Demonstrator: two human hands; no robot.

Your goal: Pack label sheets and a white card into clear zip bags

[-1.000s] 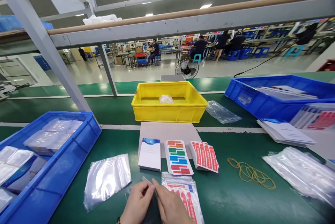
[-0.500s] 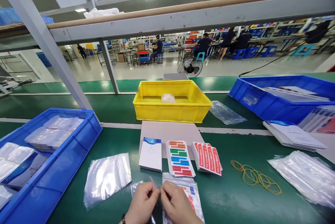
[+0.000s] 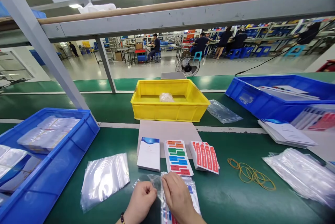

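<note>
At the near edge of the green bench my left hand and my right hand are both closed in a pinch on the mouth of a clear zip bag. A filled bag of coloured sticker sheets lies under my right hand. Just beyond stand three small stacks: white-and-blue cards, multicoloured sticker sheets and red label sheets. A pile of empty clear bags lies to the left.
A blue bin with packed bags sits at left, a yellow bin straight ahead, another blue bin at right. Rubber bands, white leaflets and more clear bags lie right. Grey frame posts rise at left. People work far behind.
My hands have lifted the clear bag's mouth a little higher and my right hand has shifted forward over the filled bag. The view has turned slightly.
</note>
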